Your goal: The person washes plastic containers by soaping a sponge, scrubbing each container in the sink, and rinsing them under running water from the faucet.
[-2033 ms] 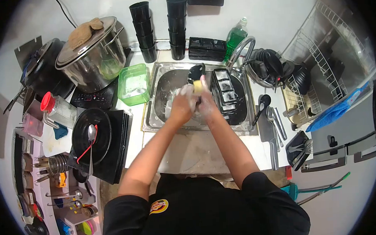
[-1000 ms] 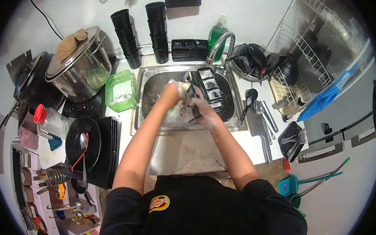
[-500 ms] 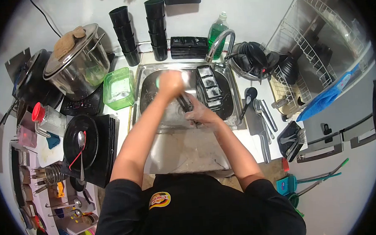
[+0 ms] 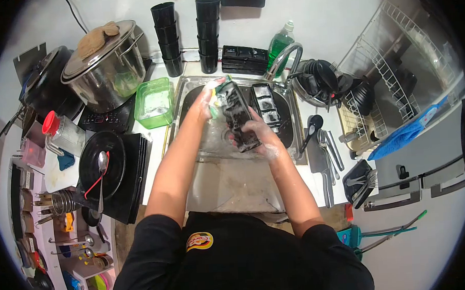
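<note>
Over the steel sink (image 4: 188, 83), my right hand (image 4: 261, 135) grips the lower end of a soapy black compartment tray (image 4: 235, 114), which is tilted. My left hand (image 4: 206, 103), covered in suds, is closed round a yellow and green sponge (image 4: 213, 105) beside the tray's upper left edge. More foamy black trays (image 4: 266, 106) lie stacked in the basin's right part, just behind my right hand. The tray's underside is hidden.
Behind the sink stand black cup stacks (image 4: 208, 37), piled black trays (image 4: 245, 58), a green soap bottle (image 4: 281, 43) and the faucet (image 4: 290, 54). A green tub (image 4: 154, 104) is at left; utensils and a knife (image 4: 327, 187) lie at right.
The black tray has turned so its compartments show, held in my right hand. My left hand has stopped blurring and sits beside the tray with the sponge now visible. The view has shifted slightly.
</note>
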The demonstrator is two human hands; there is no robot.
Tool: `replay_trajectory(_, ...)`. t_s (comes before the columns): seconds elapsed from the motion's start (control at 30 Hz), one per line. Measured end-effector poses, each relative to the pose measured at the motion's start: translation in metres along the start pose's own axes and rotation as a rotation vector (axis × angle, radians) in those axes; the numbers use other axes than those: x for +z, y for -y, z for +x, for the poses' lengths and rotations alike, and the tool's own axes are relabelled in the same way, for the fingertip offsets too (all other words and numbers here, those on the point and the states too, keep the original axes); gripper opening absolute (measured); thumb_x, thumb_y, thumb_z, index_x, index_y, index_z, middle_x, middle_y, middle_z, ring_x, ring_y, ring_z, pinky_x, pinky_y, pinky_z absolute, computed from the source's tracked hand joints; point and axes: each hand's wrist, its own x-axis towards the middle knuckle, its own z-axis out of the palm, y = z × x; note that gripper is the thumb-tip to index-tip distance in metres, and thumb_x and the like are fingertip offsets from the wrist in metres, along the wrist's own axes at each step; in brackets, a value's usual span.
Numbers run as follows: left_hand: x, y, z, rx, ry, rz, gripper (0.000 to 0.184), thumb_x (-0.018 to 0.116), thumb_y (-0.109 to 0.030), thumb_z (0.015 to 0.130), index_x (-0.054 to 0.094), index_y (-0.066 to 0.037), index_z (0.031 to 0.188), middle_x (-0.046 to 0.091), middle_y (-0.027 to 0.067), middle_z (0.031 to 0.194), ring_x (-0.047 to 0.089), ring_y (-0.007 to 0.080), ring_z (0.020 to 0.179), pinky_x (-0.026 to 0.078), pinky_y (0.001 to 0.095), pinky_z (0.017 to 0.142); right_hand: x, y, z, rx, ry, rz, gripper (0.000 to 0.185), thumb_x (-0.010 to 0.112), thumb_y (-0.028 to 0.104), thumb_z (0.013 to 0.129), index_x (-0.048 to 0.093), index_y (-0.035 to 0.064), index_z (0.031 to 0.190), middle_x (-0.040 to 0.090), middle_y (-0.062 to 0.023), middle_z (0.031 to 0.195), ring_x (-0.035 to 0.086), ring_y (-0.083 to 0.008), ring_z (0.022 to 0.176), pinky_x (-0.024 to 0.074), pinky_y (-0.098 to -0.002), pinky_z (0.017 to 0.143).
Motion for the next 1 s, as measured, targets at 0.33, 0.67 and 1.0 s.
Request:
replay_trajectory(0.33, 0.03, 0.094, -0.02, 0.233, -0.401, 0.433, 0.039, 0.055, -0.041, 0.084, 0.059, -0.005, 0.098, 0.059, 0.004, 0.071, 0.054, 0.0153, 0.056, 0.046, 0.0287, 0.055, -0.052, -0.011, 0.072, -0.608, -0.931, -1.069, 0.043, 0.046, 0.034, 0.088, 0.058, -0.0061, 0.08, 0.058, -0.0287, 0.077, 0.055, -0.0453, 0.078, 0.0413, -0.0478, 0.071)
replay_trajectory(0.67, 0.039, 0.064, -0.044, 0.854, -0.703, 1.22, 0.033, 0.059, -0.028, 0.081, 0.06, 0.0, 0.064, 0.055, 0.0142, 0.05, 0.058, 0.0289, 0.048, 0.045, 0.0372, 0.048, -0.103, 0.036, 0.096, -0.413, -0.938, -1.693, 0.045, 0.042, 0.038, 0.088, 0.061, -0.0021, 0.081, 0.061, -0.0229, 0.086, 0.059, -0.0386, 0.082, 0.0461, -0.0449, 0.075)
replay_trajectory(1.0, -0.103, -0.093, -0.072, 0.792, -1.118, 1.62, 0.042, 0.048, -0.032, 0.081, 0.054, 0.004, 0.102, 0.058, 0.027, 0.093, 0.054, 0.0413, 0.092, 0.042, 0.0478, 0.078, -0.1, 0.059, 0.08, -0.335, -1.028, -1.871, 0.037, 0.056, 0.036, 0.081, 0.056, 0.0014, 0.096, 0.058, -0.0201, 0.091, 0.056, -0.0339, 0.089, 0.0463, -0.0406, 0.077)
